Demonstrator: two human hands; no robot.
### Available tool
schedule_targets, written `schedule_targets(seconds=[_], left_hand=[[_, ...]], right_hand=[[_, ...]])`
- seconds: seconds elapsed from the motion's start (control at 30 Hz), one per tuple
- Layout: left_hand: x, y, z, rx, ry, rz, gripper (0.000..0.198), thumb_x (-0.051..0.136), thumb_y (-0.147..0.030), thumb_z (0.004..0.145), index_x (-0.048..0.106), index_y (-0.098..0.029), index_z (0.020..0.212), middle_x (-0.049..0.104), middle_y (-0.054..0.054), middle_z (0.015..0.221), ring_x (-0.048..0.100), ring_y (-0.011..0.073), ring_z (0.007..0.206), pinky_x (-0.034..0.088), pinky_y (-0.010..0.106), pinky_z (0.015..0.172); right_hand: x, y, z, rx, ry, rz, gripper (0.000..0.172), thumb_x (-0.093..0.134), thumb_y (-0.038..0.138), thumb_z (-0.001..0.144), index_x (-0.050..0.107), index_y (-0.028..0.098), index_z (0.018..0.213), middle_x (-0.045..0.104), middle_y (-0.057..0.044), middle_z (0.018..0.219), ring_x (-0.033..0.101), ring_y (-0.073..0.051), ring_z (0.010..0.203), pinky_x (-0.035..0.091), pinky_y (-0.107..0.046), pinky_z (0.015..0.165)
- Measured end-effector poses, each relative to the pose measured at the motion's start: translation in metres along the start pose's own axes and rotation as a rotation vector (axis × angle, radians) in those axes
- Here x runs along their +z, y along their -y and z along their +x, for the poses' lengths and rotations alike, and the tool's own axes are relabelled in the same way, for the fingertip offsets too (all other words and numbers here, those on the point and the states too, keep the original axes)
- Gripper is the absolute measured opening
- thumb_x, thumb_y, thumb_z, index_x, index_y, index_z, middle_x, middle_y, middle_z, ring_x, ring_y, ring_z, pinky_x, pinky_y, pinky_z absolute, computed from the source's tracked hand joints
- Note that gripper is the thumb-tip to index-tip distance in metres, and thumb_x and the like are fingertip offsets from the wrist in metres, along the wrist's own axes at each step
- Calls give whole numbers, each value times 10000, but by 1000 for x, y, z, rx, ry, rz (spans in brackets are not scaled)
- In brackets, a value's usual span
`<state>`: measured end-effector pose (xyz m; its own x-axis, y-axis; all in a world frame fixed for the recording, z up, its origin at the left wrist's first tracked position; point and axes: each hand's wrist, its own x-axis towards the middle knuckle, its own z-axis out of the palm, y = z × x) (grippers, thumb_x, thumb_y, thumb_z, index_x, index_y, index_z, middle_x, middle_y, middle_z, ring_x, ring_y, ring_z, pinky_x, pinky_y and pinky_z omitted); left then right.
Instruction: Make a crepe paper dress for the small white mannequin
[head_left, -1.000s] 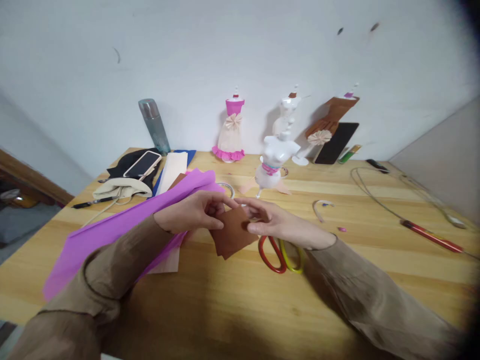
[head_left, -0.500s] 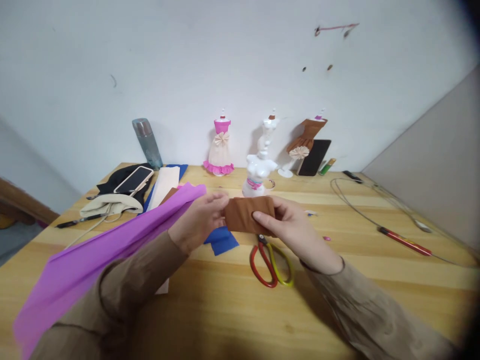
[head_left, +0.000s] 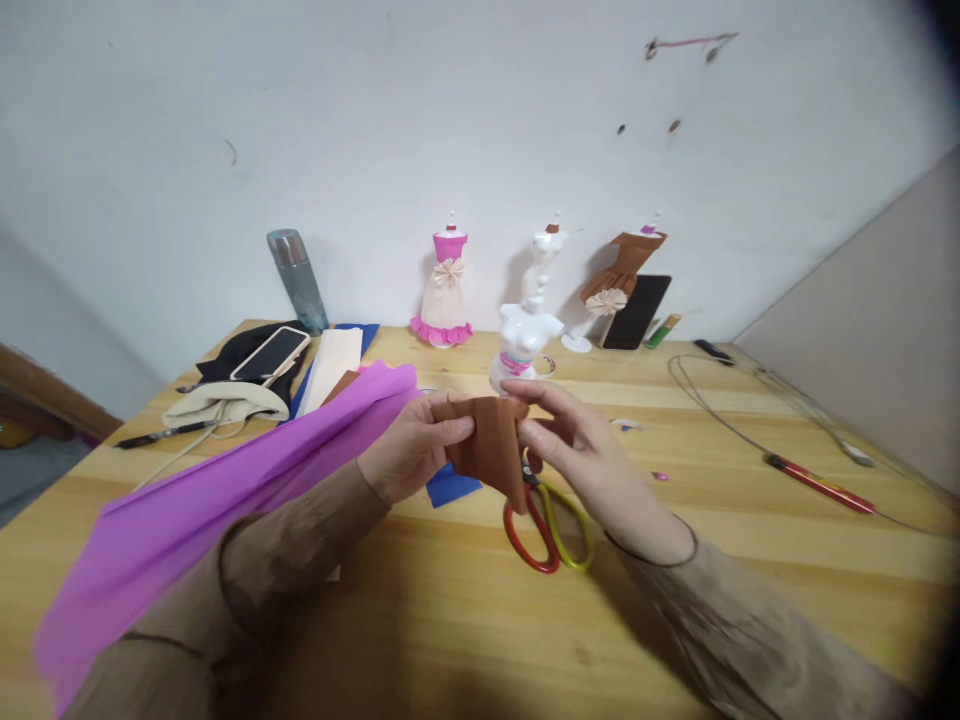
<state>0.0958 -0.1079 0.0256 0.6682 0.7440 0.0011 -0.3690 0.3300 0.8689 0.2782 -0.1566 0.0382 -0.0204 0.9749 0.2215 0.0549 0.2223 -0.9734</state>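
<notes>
Between my two hands is a folded piece of brown crepe paper point(head_left: 487, 445), held up above the table. My left hand point(head_left: 409, 440) pinches its left end, thumb on the near face. At its right edge, my right hand point(head_left: 574, 445) has thumb and fingers closed about the paper, part of which hides behind them. Below the paper lie scissors point(head_left: 551, 535) with one red and one yellow handle, blades mostly covered. A blue paper piece point(head_left: 454, 487) shows under the left hand. Purple crepe paper point(head_left: 217, 525) stretches beneath my left forearm.
Small mannequins stand at the back: one in a pink and cream dress point(head_left: 444, 290), one bare white torso point(head_left: 526, 330), one in a brown dress point(head_left: 624, 265). A bottle point(head_left: 296, 280), a phone point(head_left: 271, 355) and a red-handled tool with a cord point(head_left: 821, 483) lie around.
The brown paper has turned and its right part now hangs lower. My left thumb has come onto its face, while my right hand has shifted to its right edge.
</notes>
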Motion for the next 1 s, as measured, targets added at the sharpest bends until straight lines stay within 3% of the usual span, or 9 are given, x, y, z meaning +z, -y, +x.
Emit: schedule_targets(seconds=[0.07,0.23,0.43,0.57,0.73,0.8,0.87,0.93,1.0], left_hand=[[-5,2,2,-11,7,-29,340,824,-342,674,670,-127,888,711,85,832,658,204,770,483,323,745],[-12,2,5,5,-69,-47,286,797,-277,673,680,-119,882,696,75,838,634,177,766,458,276,729],[-12,-13,7,-28,-147,18,294,725,-235,734,714,-114,1002,723,93,936,648,198,842,463,272,739],[-21,-24,9,27,-199,72,211,731,-259,754,713,-101,893,723,82,865,653,188,816,464,255,710],[-32,-50,0,131,-295,109,317,776,-412,720,636,-128,750,635,3,672,572,108,599,441,218,572],[-32,-64,-7,193,-311,194,327,785,-412,706,610,-139,749,591,-21,642,530,84,555,413,205,539],[-30,-76,-15,207,-343,323,298,800,-346,672,597,-142,749,560,-37,626,496,68,537,379,192,519],[-28,-85,-21,189,-388,500,246,784,-275,651,609,-140,759,562,-36,638,494,71,557,360,189,521],[-26,-90,-24,201,-394,751,160,735,-226,666,626,-139,745,572,-29,658,500,83,597,353,195,543]], right_hand=[[4,1,0,45,51,-7,416,751,358,717,641,182,1078,657,-26,848,574,-119,552,465,-260,489],[3,1,2,53,51,-21,206,726,349,708,624,170,706,538,34,563,435,-85,476,354,-226,444],[-6,5,5,43,3,-93,206,724,355,701,631,171,686,511,50,529,364,-68,443,294,-221,424],[-5,0,4,68,15,-105,240,727,391,726,632,171,746,503,54,531,393,-73,432,297,-218,412],[9,-31,3,103,79,-96,347,491,451,927,618,167,1080,674,-27,753,534,-109,466,416,-253,450],[16,-49,3,7,210,-282,282,469,364,940,662,160,961,709,-74,810,631,-164,607,523,-323,589],[22,-65,3,-187,353,-537,167,562,244,878,700,157,916,712,-152,1094,671,-274,991,529,-467,886],[25,-78,2,-340,464,-726,189,615,170,823,724,145,975,598,-196,1345,518,-363,1284,405,-571,1067],[25,-85,1,-390,540,-812,277,612,157,822,716,116,1076,560,-226,1383,452,-390,1347,372,-593,1099]])
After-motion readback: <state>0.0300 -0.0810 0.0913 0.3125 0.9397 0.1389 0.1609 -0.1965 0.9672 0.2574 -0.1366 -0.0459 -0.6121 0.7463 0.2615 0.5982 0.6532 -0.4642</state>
